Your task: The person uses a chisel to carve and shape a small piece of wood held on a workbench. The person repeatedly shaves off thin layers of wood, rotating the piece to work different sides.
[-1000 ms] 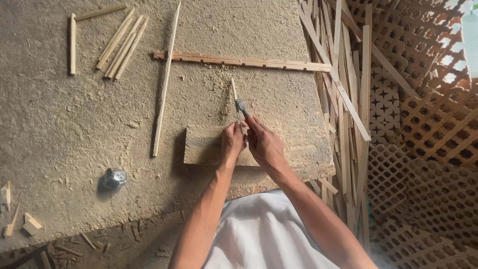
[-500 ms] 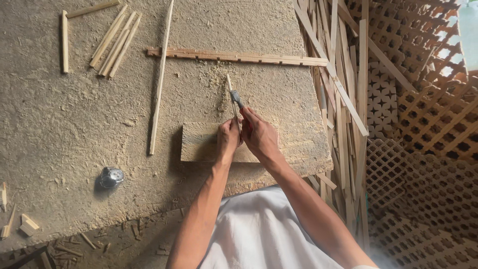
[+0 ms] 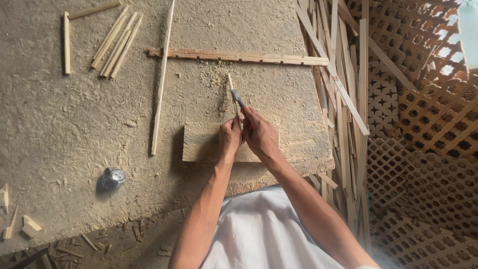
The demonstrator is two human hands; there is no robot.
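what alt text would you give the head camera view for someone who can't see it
Seen from above, a person's left hand steadies a thin wooden stick on a wooden block while the right hand works it with a small blade. Shavings, loose sticks and a notched strip lie on the dusty work surface, with lattice panels stacked to the right.

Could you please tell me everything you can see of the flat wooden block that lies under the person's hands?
The wooden block is a flat, pale, rectangular slab with rough, streaky grain, lying flat with its long side across the view on the dusty work surface near its front edge. The left hand rests on its right part, pinning a thin wooden stick that juts past its far edge. The right hand covers its right end. Shavings lie just beyond it.
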